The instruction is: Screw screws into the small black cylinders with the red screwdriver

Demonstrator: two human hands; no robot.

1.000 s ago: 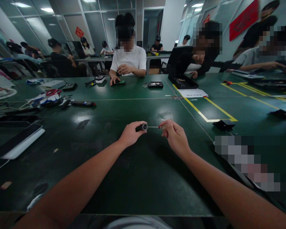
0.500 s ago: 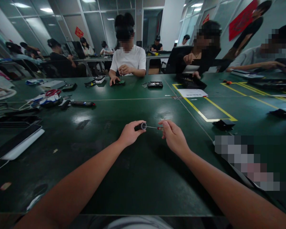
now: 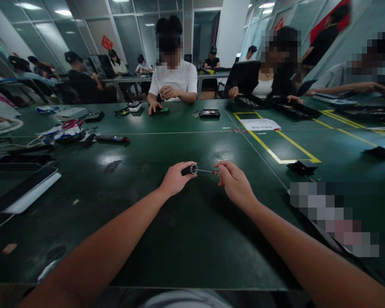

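Above the middle of the green table, my left hand (image 3: 175, 179) is closed round a black cylinder (image 3: 188, 170); its open, silvery-rimmed end faces right. A screwdriver (image 3: 208, 172) with a thin metal shaft and a reddish handle is pinched in my right hand (image 3: 232, 182). The shaft runs level to the left, and its tip reaches the cylinder's open end. How deep the tip sits inside, I cannot tell. My right fingers hide most of the handle.
A green table (image 3: 179, 239) stretches across. Left lie a white-sided device (image 3: 28, 192), a dark pen-like tool (image 3: 112, 139) and gloves (image 3: 69, 133). Right are a black bracket-like part (image 3: 302, 167), yellow tape lines and a blurred-out sheet (image 3: 333, 218). Opposite, a person in white (image 3: 173, 77) handles a small part.
My hands, the cylinder and the screwdriver hold nearly the same place. Across the table at right, a co-worker has spread black trays or cases apart, and a standing person behind has shifted.
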